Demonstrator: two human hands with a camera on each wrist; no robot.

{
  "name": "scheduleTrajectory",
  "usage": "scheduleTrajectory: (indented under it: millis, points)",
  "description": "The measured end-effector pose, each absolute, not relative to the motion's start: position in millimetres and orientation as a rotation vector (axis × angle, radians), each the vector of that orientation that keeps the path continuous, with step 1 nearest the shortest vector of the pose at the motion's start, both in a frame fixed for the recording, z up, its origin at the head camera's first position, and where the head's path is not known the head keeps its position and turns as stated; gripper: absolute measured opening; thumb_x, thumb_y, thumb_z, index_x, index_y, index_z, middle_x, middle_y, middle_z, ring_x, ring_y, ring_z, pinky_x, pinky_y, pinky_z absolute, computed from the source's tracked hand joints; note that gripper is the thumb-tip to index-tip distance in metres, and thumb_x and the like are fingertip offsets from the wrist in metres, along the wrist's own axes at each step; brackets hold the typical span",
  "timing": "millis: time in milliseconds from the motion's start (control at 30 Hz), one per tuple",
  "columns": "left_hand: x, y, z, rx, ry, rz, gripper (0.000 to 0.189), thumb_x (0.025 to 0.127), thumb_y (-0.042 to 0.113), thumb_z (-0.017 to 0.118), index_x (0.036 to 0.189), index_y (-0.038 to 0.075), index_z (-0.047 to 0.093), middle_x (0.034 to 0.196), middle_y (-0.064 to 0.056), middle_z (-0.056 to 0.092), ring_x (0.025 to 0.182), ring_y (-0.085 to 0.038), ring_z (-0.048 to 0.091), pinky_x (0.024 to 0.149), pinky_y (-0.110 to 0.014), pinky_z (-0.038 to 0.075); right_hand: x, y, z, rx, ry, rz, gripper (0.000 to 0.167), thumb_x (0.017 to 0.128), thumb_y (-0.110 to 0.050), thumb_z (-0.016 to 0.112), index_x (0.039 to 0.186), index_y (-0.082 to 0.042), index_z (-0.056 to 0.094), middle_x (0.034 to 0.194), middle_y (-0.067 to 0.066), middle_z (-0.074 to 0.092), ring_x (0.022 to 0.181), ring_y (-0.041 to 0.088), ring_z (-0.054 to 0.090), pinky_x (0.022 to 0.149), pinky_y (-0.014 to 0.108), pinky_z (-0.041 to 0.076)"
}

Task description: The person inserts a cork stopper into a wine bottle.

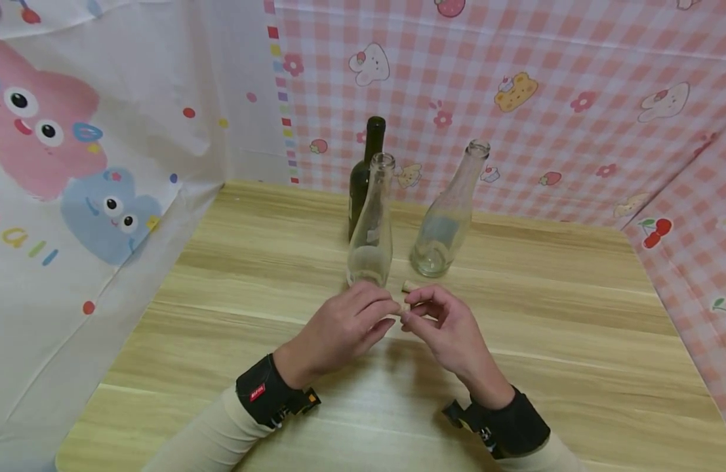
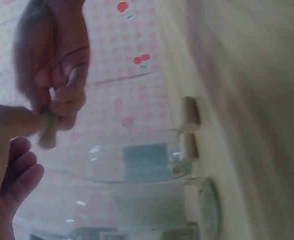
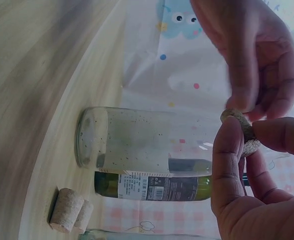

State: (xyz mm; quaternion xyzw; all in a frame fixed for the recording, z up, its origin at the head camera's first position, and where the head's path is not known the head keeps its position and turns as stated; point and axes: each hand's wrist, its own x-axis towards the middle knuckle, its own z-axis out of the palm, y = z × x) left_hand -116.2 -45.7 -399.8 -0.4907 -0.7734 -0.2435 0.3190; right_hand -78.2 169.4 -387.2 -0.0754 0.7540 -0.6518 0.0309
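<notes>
At the left hangs a white cloth printed with a pink and a blue cartoon figure, beside the wooden table. The left hand reaches in over the table, fingers bent, one fingertip at the end of a small cork; whether it pinches the cork I cannot tell. Behind that hand stand a dark green bottle and, in front of it, a clear glass bottle, both upright. The cork is held up above the table, between the two hands, pinched by the thumb and fingers of the right hand. Two more corks rest near each other on the table, below the hands. Further right, a second clear bottle stands upright, well apart from the first, before a pink checked cloth.
</notes>
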Motion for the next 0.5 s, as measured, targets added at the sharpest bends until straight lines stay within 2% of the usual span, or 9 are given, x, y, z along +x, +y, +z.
scheduleTrajectory:
  millis: [133, 300, 500]
  points:
    - [-121.3, -51.5, -384.8, -1.172, -1.972, -0.846, 0.033, 0.087, 0.014, 0.084, 0.114, 0.005, 0.069, 0.115, -0.008, 0.066, 0.109, -0.023, 0.062, 0.096, -0.032, 0.056, -78.3, 170.5, -386.8, -0.213, 2.334, -2.018, 0.024, 0.094, 0.004, 0.072, 0.115, 0.009, 0.062, 0.108, 0.019, 0.065, 0.087, 0.011, 0.072, 0.077, 0.028, 0.064]
    - [-135.7, -55.7, -361.4, -0.890, -1.902, -1.143, 0.048, 0.084, 0.011, 0.086, 0.123, -0.001, 0.063, 0.123, -0.019, 0.061, 0.115, -0.033, 0.058, 0.100, -0.039, 0.051, -78.3, 170.8, -386.9, -0.226, 2.332, -2.030, 0.023, 0.093, 0.006, 0.072, 0.114, 0.010, 0.062, 0.109, 0.020, 0.064, 0.086, 0.010, 0.071, 0.076, 0.027, 0.064]
    - [-158.2, -47.6, -344.2, -0.634, -2.021, -1.504, 0.068, 0.085, 0.015, 0.087, 0.140, -0.001, 0.050, 0.130, -0.022, 0.054, 0.121, -0.032, 0.053, 0.106, -0.047, 0.050, -76.8, 170.5, -387.3, -0.235, 2.340, -2.029, 0.022, 0.093, 0.004, 0.072, 0.112, 0.008, 0.062, 0.108, 0.021, 0.065, 0.086, 0.009, 0.071, 0.076, 0.027, 0.064]
